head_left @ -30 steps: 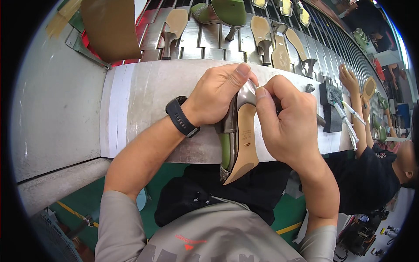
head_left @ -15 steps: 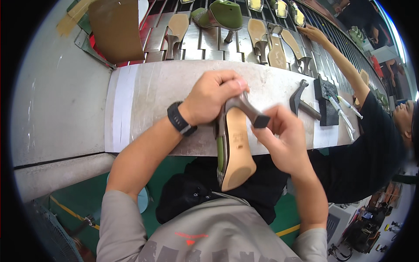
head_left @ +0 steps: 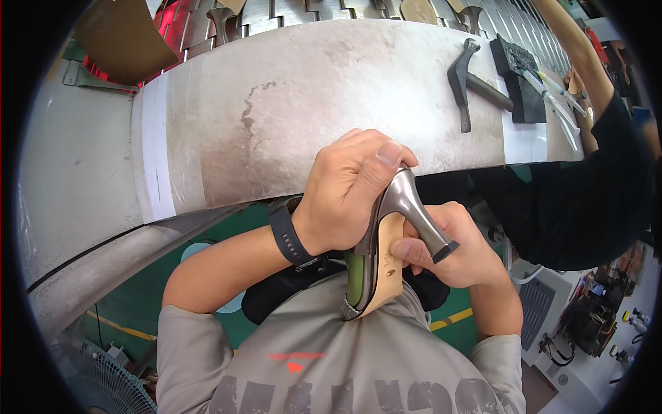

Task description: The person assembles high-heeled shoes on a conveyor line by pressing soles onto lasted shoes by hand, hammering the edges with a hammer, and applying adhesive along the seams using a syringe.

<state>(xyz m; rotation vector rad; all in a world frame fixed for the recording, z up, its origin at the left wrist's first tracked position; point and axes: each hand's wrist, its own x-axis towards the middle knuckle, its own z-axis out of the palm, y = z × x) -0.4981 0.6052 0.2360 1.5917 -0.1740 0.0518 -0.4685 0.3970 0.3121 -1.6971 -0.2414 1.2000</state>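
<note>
A high-heeled shoe (head_left: 389, 269) is held sole-up close to my chest, its toe pointing down toward me. It has a tan sole, a green side and a glossy dark grey heel that slants to the right. My left hand (head_left: 355, 190) is closed around the back end, thumb near the base of the heel. With the thumb pressed on the sole beside the heel, my right hand (head_left: 455, 245) grips the shoe from the right; some of its fingers are hidden behind heel and shoe.
On the stained pale bench (head_left: 310, 90) lie a hammer (head_left: 476, 86), a black block (head_left: 517, 79) and slim white syringe-like tools (head_left: 552, 103). Beyond it runs a slatted metal conveyor (head_left: 310, 10) with shoes. A person in a dark top (head_left: 572, 207) works at the right. A fan (head_left: 103, 379) stands lower left.
The shoe has come off the bench edge, nearer my chest. My right hand has moved from beside the heel tip onto the sole. My view has tilted down toward me.
</note>
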